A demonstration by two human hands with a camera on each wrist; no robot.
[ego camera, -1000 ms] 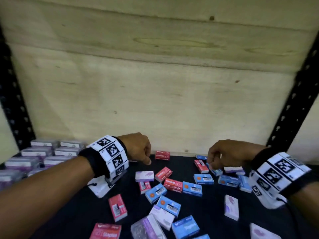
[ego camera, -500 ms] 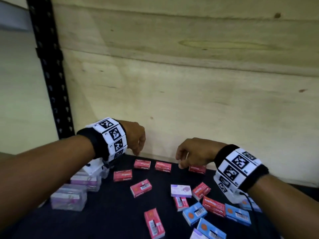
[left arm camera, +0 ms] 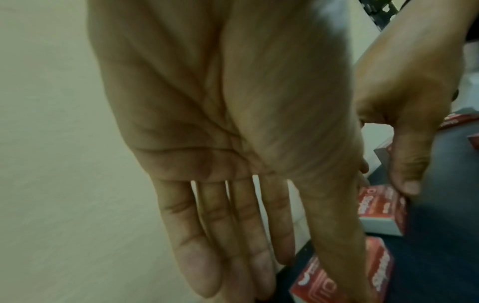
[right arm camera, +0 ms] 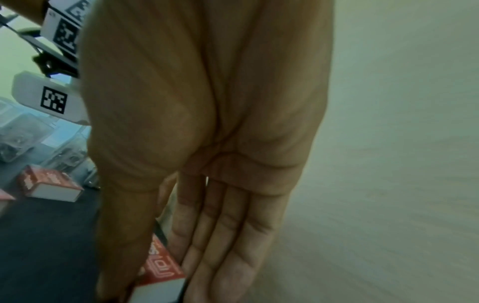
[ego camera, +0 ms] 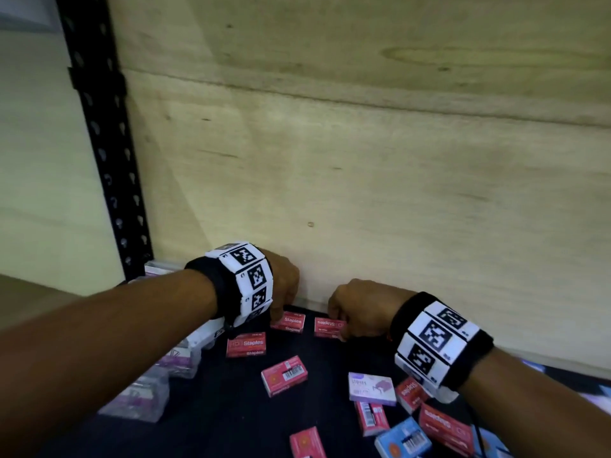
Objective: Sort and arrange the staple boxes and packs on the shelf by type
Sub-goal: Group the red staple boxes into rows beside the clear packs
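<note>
Both hands are down at the back of the shelf, each on a red staple box. The left hand (ego camera: 282, 285) has thumb and straight fingers either side of the left red box (ego camera: 288, 322); in the left wrist view its fingers (left arm camera: 207, 235) are extended, not curled. The right hand (ego camera: 358, 309) does likewise with the right red box (ego camera: 327, 326), thumb on one long side and straight fingers on the other in the right wrist view. Whether either hand truly pinches or merely steadies its box is hard to say, since the fingertips are hidden from the head camera.

These two boxes lie flat, just apart, near the plywood back panel (ego camera: 363, 193). Their long axes run left to right along the panel; the left box's lettering reads upright to the viewer, the right one's is upside down.

To finish this step well, slide them together until the short ends meet, square the long edges to the panel, and perhaps turn the right box so the printing matches.

Nearer the viewer, a third red box (ego camera: 246, 344) lies parallel, and a fourth (ego camera: 284, 375) sits skewed, barcode up. Further right, a lilac box (ego camera: 372, 389), more red ones and a blue box (ego camera: 402, 441) are scattered on the dark shelf mat (ego camera: 215, 408). Clear packs (ego camera: 145, 398) stand at the left.
</note>
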